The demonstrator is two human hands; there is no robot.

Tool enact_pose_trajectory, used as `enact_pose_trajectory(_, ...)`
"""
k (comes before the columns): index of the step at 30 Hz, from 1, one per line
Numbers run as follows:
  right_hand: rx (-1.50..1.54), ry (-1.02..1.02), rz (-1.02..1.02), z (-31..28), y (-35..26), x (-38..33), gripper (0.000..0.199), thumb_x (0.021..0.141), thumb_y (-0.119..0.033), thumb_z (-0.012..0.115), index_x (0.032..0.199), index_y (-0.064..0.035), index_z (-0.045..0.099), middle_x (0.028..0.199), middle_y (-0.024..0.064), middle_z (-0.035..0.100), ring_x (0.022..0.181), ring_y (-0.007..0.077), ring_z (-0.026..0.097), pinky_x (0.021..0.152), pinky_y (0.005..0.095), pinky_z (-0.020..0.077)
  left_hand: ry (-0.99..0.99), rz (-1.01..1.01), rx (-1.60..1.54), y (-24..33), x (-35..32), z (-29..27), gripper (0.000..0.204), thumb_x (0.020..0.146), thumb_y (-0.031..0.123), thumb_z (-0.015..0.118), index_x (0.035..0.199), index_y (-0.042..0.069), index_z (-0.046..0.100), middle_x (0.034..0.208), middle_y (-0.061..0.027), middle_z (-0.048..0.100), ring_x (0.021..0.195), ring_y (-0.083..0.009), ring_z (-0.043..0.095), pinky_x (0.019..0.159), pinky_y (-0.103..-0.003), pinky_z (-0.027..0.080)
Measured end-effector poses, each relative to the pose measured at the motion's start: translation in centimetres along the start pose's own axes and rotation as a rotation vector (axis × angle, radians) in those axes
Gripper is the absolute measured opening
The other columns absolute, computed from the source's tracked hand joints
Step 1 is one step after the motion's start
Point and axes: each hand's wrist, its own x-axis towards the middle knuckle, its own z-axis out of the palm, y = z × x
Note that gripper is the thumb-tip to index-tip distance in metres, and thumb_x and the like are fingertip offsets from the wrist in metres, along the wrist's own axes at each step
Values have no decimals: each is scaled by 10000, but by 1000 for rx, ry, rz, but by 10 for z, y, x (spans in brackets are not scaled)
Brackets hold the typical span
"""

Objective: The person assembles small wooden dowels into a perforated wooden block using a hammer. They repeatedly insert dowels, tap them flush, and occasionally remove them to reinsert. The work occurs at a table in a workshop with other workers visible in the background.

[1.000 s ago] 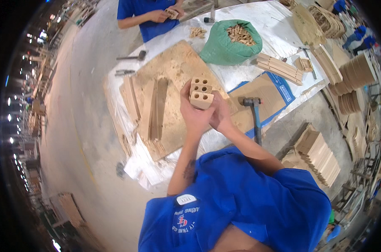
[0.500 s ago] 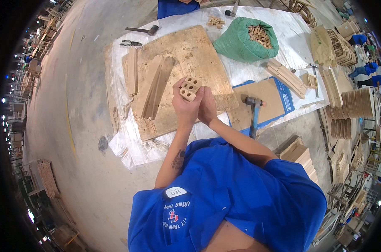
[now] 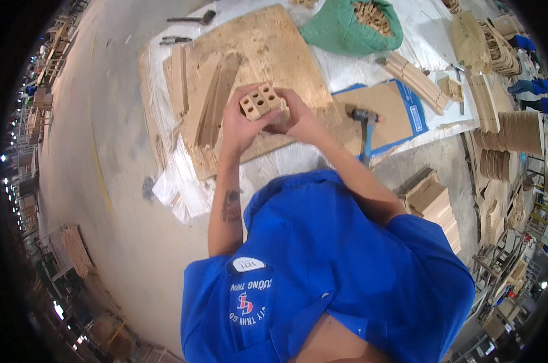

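Over the near part of a worn plywood board (image 3: 280, 48), I hold a small bundle of pale wooden pieces (image 3: 260, 103) with round holes in their end faces, turned up toward me. My left hand (image 3: 240, 128) is wrapped round the bundle's left side, its thumb across the near side. On the right side my right hand (image 3: 299, 120) is closed against the wood; its fingertips are partly hidden. Just left of my hands, several long wooden strips (image 3: 210, 97) lie on the board, with a further strip (image 3: 178, 78) along its left edge.
A green sack (image 3: 334, 30) full of wooden dowels stands at the far side. A blue-handled hammer (image 3: 367, 136) lies on cardboard (image 3: 385, 109) to the right. Beyond the board lie a mallet (image 3: 207, 17) and pliers (image 3: 176, 40). Grooved wooden rails (image 3: 416, 81) sit farther right.
Both hands have moved a little left with the bundle. My right hand has spread from under the bundle to its right side, and the bundle has tilted. The view has shifted too.
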Motion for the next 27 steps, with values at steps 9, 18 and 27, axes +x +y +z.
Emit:
enact_pose_trajectory(9,166,-398,71,-16,2,24,770,725,-246,892,1416,-159,563,1155,109,723,1021,272,685,915,383,529,-127,152,-252,-13,-12,-7,683,675,76,934,1256,43,577,1333,-135,633,1411,-284,466,1112,-403,466)
enact_pose_trajectory(18,62,-371,-3,-13,-3,32,667,699,-254,896,1295,-115,631,1016,116,745,890,276,692,815,381,536,-58,22,-260,-13,-21,-12,786,628,107,965,1314,32,588,1288,-95,655,1186,-185,629,1012,-353,546)
enact_pose_trajectory(27,67,-394,28,-17,1,26,684,713,-288,891,1289,-73,589,1035,155,731,945,347,704,840,411,552,-80,-19,-231,-10,-17,-5,733,651,128,959,1288,25,611,1216,-71,686,1105,-159,659,965,-330,551)
